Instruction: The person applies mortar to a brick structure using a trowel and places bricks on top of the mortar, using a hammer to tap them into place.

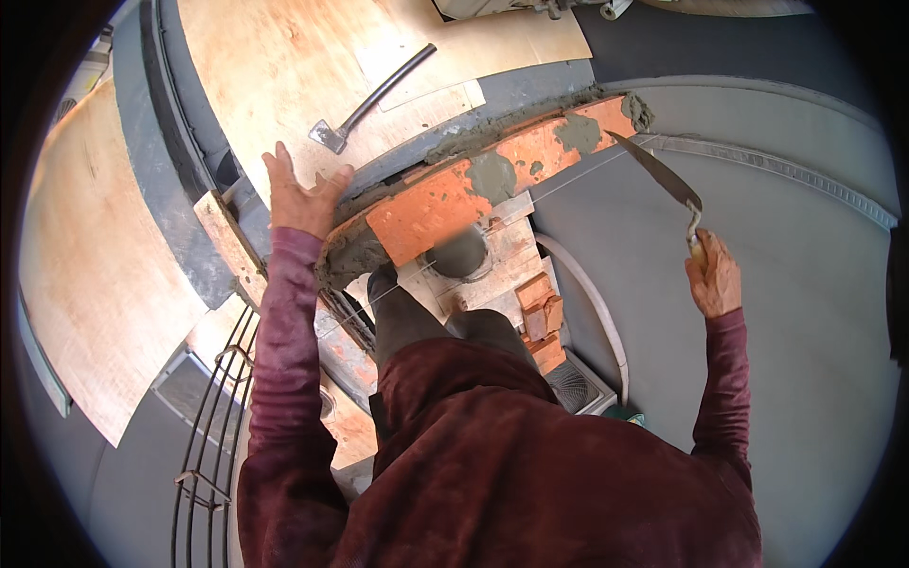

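My left hand (pixel 304 194) rests with fingers spread at the edge of the plywood sheet (pixel 248 66), just left of a row of orange bricks (pixel 426 213) with grey mortar (pixel 490 178) on their faces. A hatchet-like tool (pixel 331 133) with a black handle lies on the plywood above my fingers. My right hand (pixel 712 279) grips the handle of a pointed trowel (pixel 663 170), whose tip is near the right end of the brick row. A thin taut string (pixel 578 176) crosses below the bricks.
Below me are a dark round bucket (pixel 456 256), loose bricks (pixel 538 308), a curved pale hose (pixel 597 303) and a metal unit with a grille (pixel 570 386). A rebar cage (pixel 208 421) and another plywood sheet (pixel 85 275) are at left. A grey curved wall (pixel 795 303) fills the right.
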Available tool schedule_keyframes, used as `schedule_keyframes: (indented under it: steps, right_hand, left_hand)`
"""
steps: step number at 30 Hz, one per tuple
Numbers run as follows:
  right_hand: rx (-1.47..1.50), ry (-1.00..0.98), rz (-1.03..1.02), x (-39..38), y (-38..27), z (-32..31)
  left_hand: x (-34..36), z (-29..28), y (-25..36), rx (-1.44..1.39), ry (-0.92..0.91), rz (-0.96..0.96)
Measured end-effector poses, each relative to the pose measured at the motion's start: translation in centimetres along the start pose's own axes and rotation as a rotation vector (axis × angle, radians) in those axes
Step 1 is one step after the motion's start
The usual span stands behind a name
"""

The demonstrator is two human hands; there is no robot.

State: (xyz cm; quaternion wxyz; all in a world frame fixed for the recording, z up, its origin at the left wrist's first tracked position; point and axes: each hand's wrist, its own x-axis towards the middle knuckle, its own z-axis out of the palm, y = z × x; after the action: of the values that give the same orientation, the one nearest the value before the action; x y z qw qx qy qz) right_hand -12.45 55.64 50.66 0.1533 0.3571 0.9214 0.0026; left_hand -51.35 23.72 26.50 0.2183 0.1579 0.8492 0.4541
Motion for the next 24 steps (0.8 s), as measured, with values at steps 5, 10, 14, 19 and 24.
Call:
schedule_keyframes:
  steps: [5,10,14,19,24]
  right_hand:
    - [0.473,-0.162,0.415,-11.5,2.0,12.1]
    - [0.474,-0.318,0.266,-17.5,0.6,25.3]
    - [0.534,-0.405,0.118,-19.1,-0.1,30.7]
    - [0.518,-0.347,-0.119,-15.5,-2.2,30.1]
    - [0.386,-0.086,-0.347,-7.8,-2.0,27.0]
  left_hand:
    - [-4.0,-6.4,6.5,-0.403,0.035,0.061]
    - [-15.5,-3.5,6.9,-0.601,-0.478,-0.034]
    - [-24.8,3.4,-0.6,-0.330,-0.796,-0.249]
    - [-30.0,11.2,-5.6,0.513,-0.502,0.269]
    - [-27.4,14.2,-4.7,0.470,-0.465,0.220]
